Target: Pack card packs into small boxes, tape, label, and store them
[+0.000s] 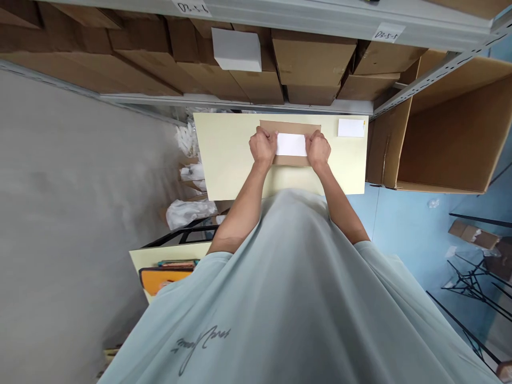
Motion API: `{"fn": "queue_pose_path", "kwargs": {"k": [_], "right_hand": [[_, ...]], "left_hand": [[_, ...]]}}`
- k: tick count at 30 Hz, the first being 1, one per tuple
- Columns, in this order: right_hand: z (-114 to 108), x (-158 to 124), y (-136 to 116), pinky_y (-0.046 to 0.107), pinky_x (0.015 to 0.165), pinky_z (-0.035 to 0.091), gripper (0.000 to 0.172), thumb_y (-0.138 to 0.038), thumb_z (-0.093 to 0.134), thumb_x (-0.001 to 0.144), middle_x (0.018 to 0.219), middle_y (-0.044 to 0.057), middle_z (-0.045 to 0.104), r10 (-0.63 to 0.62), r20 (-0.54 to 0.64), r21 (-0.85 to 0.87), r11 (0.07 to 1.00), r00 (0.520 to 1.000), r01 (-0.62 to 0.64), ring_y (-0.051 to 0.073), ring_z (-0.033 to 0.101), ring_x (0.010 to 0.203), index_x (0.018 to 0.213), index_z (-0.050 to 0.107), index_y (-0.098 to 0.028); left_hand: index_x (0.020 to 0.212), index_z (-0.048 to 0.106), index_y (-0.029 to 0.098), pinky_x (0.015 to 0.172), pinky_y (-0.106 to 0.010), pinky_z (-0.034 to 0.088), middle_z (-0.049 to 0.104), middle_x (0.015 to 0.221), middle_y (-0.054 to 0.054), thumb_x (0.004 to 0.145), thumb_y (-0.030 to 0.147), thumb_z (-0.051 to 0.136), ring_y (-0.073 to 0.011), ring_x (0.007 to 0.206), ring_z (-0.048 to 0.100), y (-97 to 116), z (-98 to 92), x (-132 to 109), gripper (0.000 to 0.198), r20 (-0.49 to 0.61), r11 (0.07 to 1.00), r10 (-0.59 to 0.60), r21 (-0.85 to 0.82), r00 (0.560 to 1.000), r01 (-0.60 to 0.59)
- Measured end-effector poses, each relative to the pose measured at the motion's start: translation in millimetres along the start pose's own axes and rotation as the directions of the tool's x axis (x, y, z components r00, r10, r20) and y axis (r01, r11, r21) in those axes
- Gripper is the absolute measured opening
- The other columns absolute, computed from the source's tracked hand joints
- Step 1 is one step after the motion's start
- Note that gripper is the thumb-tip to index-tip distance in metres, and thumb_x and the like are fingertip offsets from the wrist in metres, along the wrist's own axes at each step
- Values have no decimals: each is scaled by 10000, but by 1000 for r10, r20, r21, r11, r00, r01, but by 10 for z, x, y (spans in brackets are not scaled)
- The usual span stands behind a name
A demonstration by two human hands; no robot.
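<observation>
A flat brown cardboard piece lies on the pale yellow table. A white paper slip rests on top of it. My left hand is closed on the slip's left end, fingers curled down onto the cardboard. My right hand is closed on the slip's right end in the same way. Both forearms reach forward over my light grey shirt.
A second white slip lies at the table's far right. Shelves of cardboard boxes and a white box stand behind. A large open carton sits on the right. White bags lie left of the table. An orange item sits on a lower table.
</observation>
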State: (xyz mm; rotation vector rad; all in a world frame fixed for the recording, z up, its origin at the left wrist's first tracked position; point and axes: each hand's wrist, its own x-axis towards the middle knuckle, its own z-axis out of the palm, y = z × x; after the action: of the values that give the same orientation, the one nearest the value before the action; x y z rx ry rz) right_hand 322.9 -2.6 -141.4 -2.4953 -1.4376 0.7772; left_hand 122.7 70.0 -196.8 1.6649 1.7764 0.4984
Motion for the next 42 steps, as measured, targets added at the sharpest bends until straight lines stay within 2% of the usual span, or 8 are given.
{"fn": "queue_pose_path", "kwargs": {"k": [3,6,9,18,24,29,35,42], "right_hand": [[72,-128,-65,667,1369,454,514,-276,353,1250,1670,316,632,-188,8,-11,982,982,188,409,591,1606,1643,583,-40],[156,-260,-104,578,1524,197,619,-253,327,1245,1923,253,372,-396,113,-29,916,911,401,344,313,1826,1813,410,-20],[204,-298,-25,523,1551,72,680,-304,280,1252,1990,170,247,-454,182,-24,885,872,465,284,163,1882,1881,290,-44],[178,-218,478,695,1520,45,721,-440,121,1260,2009,116,193,-402,90,-52,912,911,407,310,57,1898,1917,238,-166],[204,-248,297,661,1533,24,720,-393,200,1246,2009,134,169,-403,124,-96,905,907,415,321,79,1896,1905,264,-109],[167,-314,138,652,1533,49,698,-365,239,1238,2006,96,185,-395,157,-132,900,905,416,324,112,1892,1908,295,-177],[-4,-443,240,687,1512,25,669,-366,343,1232,2016,95,127,-243,101,-114,960,965,254,318,62,1897,1892,351,-254],[33,-566,219,731,1491,36,675,-373,332,1217,2009,174,123,-91,16,77,993,996,89,300,49,1898,1859,416,-183]], "left_hand": [[1340,740,195,1317,-598,487,798,1356,-224,1166,528,600,-414,1436,699,57,-6,-135,401,21,989,150,6,988,-150],[1579,700,183,1450,-615,323,650,1714,-226,1200,575,449,-413,1687,520,172,20,-367,601,202,923,379,-11,903,-385],[1736,601,175,1513,-606,169,531,1849,-181,1205,626,354,-376,1806,366,204,12,-536,740,330,891,440,-41,835,-453],[1861,428,163,1509,-674,-43,290,1968,-151,1189,702,259,-393,1879,100,-123,-380,-507,878,335,927,287,141,898,-349],[1861,433,161,1488,-717,-101,220,1987,-153,1166,742,318,-423,1880,23,95,-141,-514,913,379,896,337,152,862,-417],[1876,398,154,1490,-732,-75,248,1982,-136,1179,627,275,-423,1880,45,242,-38,-498,850,449,865,381,137,809,-483],[1881,351,101,1485,-723,-98,242,1979,-160,1161,542,321,-411,1881,33,-16,-387,-444,845,415,896,341,128,844,-425],[1787,546,183,1454,-766,-110,272,1968,-186,1130,586,482,-421,1878,0,-190,-633,-449,774,355,941,307,21,883,-336]]}}
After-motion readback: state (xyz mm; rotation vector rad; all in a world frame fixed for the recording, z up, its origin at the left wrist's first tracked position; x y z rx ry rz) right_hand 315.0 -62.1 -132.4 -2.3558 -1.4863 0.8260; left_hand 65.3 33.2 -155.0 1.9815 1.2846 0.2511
